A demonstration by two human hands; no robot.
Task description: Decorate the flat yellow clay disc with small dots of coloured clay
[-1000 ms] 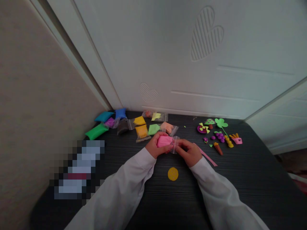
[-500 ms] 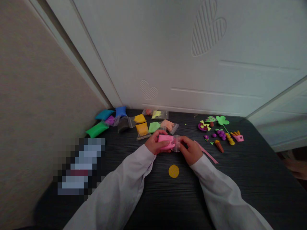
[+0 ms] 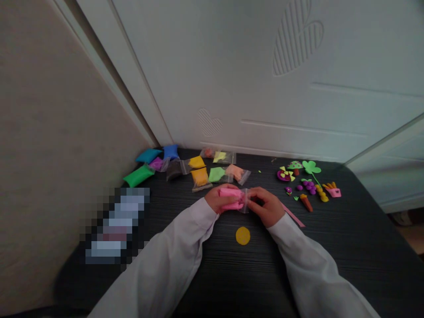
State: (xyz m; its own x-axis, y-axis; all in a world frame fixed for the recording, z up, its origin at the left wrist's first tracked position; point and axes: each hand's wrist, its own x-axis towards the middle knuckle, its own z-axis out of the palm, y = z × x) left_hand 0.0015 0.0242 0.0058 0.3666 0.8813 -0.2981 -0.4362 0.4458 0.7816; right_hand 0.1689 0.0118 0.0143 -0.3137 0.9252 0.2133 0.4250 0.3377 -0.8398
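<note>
A clear zip bag of pink modelling clay is held between both hands above the dark table. My left hand wraps round the clay-filled end, thumb on top. My right hand pinches the clear zip edge at the other end; its fingertips are partly hidden. Nearer to me lies a flat yellow clay disc. A thin pink clay strip runs out from beside the right hand, with one end hidden behind it.
Behind the hands lie several clay bags, among them a yellow bag, a light green bag and a green bag. Small clay figures, such as a clover and an ice-cream cone, lie at right. A white heart-embossed panel bounds the back.
Both hands keep hold of the pink clay bag, and the right fingers have shifted slightly along its zip edge. The whole view has moved a little.
</note>
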